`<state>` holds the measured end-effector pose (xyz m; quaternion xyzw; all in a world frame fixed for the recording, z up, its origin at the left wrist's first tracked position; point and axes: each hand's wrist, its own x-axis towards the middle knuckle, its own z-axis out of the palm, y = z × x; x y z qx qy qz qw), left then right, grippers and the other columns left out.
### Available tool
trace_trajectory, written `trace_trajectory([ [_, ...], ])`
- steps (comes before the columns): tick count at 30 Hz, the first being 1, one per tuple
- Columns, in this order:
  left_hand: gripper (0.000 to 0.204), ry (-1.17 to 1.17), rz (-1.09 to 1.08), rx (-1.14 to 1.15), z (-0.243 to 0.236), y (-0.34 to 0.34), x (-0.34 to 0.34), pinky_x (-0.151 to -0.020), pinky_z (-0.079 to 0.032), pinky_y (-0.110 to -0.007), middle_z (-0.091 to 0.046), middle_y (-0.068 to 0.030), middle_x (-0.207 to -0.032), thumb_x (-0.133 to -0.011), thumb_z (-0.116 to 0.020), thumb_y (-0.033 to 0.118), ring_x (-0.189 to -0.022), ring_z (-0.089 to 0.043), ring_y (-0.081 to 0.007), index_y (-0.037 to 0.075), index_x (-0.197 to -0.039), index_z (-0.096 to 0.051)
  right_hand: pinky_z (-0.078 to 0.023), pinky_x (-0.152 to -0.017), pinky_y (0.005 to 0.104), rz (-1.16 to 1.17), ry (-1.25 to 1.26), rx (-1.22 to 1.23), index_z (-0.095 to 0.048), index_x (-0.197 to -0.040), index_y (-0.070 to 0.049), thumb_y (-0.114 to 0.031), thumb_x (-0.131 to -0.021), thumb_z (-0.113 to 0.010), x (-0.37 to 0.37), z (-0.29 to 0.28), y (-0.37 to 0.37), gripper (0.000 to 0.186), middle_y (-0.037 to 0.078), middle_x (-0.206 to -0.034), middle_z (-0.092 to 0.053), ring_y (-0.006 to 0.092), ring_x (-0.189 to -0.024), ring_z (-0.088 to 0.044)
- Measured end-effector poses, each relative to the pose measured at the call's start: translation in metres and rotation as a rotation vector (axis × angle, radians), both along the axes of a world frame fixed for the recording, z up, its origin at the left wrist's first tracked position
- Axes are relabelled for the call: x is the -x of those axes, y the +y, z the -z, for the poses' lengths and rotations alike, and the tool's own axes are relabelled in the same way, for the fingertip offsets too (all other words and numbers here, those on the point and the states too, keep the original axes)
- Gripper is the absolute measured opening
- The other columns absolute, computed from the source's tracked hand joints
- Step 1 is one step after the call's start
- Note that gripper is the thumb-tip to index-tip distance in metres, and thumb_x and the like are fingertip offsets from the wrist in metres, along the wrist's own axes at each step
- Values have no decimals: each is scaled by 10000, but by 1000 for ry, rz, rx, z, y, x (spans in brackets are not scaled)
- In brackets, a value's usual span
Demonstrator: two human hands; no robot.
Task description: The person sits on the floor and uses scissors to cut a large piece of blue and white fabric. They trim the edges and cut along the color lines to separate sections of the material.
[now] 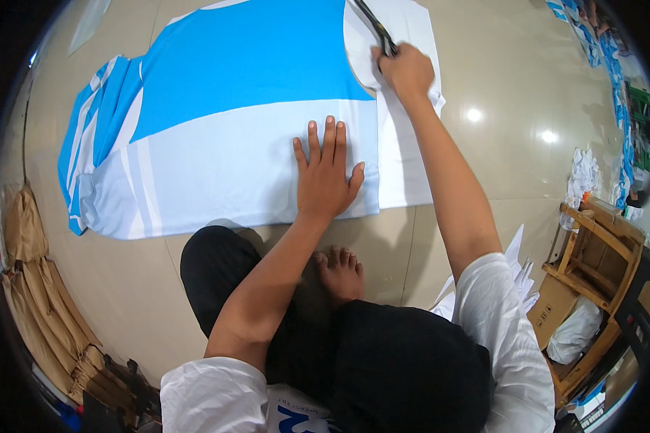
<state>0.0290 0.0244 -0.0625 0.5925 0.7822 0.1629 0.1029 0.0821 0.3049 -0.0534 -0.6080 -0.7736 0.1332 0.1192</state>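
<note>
A large piece of blue, pale blue and white fabric (253,65) lies spread on the tiled floor, bunched in folds at its left end. My left hand (325,180) rests flat on the pale blue part, fingers stretched out, near the fabric's lower edge. At the upper right, my right hand (407,72) is closed round the handles of dark scissors (377,27). Their blades reach up past the top of the picture, over the border between the blue part and a white strip (404,155). Whether the blades are apart cannot be seen.
My bare foot (341,274) is on the floor just below the fabric. White scraps (518,263) lie by my right arm. At right stand a wooden stool (599,245), a cardboard box (552,307) and more blue-white cloth (617,108). Brown cloth (32,289) hangs at left.
</note>
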Motion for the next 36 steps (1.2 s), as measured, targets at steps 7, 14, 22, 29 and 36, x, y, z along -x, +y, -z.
trace_trajectory([
  [7,839,16,23,-16,0,5,-6,-1289,-148,-772,-288,-227,-1800,-1070,-573,460,-1664,-208,-520,-19,-1714,-331,-543,-654,439,245,75,-459,-752,-931,-64,-348,-884,-899,-244,43,-91,324,106,-793,-715,323,-702,-695],
  [14,872,18,25,-30,3,11,-20,-1292,-101,-780,-244,-241,-1817,-1066,-596,464,-1675,-158,-529,-33,-1723,-309,-595,-766,465,726,-218,-278,-768,-1037,-34,-393,-978,-846,-478,17,-276,373,153,-939,-815,351,-840,-782],
  [22,960,-260,74,15,-2,88,-141,-1308,-43,-769,-156,-273,-1835,-1058,-615,507,-1690,-55,-541,-80,-1725,-251,-563,-732,409,918,-211,-241,-714,-951,2,-384,-1011,-835,-498,-45,-364,409,127,-851,-768,314,-774,-723],
  [29,829,-889,369,-34,-31,142,-117,-1363,-198,-605,-259,-307,-1793,-1084,-641,334,-1675,-236,-469,-24,-1732,-268,-445,-664,245,613,463,-49,-664,-899,11,-117,-1001,-836,-357,-7,-306,237,-26,-778,-617,66,-730,-516],
  [36,595,-258,300,-267,-5,78,128,-1327,-296,-575,-517,-249,-1647,-1072,-664,214,-1562,-429,-470,32,-1616,-504,-488,-626,295,526,308,78,-730,-915,26,-247,-965,-898,-317,-12,-280,324,10,-702,-664,86,-648,-562],
])
